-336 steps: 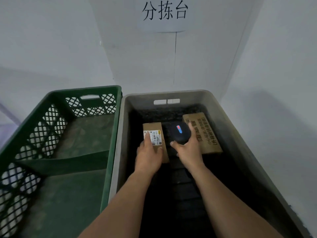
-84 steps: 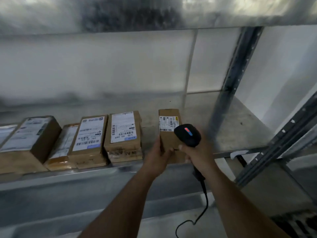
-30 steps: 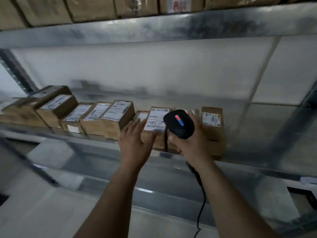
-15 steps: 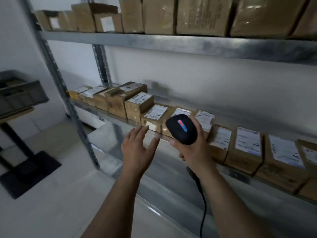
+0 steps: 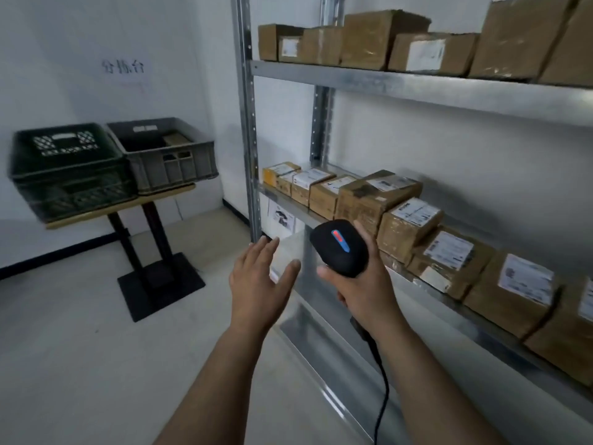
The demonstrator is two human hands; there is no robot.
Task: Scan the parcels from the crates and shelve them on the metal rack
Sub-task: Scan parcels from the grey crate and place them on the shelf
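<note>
Between parcels: the left hand hangs spread and empty, the right hand grips the black handheld scanner — one brown cardboard parcel waits in the far-left grey plastic crate, so the next move probably calls for walking over.

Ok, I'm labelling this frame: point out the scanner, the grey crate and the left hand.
scanner (image 5: 340, 248), head view, top of its black head.
grey crate (image 5: 150, 168), head view, its front wall.
left hand (image 5: 260, 284), head view, back of the hand.

Brown cardboard parcels with white labels stand in a row on the middle shelf of the metal rack; more sit on the shelf above. The green crate and grey crate stand touching, with one parcel inside the grey.
</note>
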